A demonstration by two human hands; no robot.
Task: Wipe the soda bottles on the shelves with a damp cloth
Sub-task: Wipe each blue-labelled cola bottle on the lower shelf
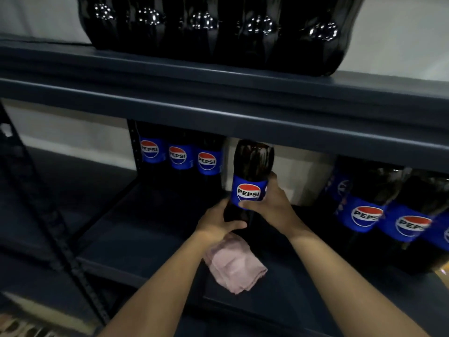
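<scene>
1. Gripping one Pepsi bottle (251, 171) with both hands, the person holds it upright at the middle of the lower shelf (136, 239); I cannot tell whether its base rests on the shelf or hangs just above it.
2. Right hand (269, 203): fingers curled round the blue label, thumb across the front just under the logo.
3. Left hand (216, 223): wrapped round the dark lower body, thumb pointing toward the right hand. It touches the bottle only, not the cloth.
4. Pink cloth (233, 263) lies folded on the shelf, just below the left wrist and in front of the bottle. Neither hand holds it.
5. Judgement on the step: this looks like handling between wipes. To do it well, keep one hand steady on the label band, free the other for the cloth, and turn the bottle so shoulder and back get covered.
6. Outward: three bottles (178, 156) stand at the back left, more bottles (388, 215) crowd the right, and a shrink-wrapped pack (218, 32) sits on the upper shelf (218, 93).
</scene>
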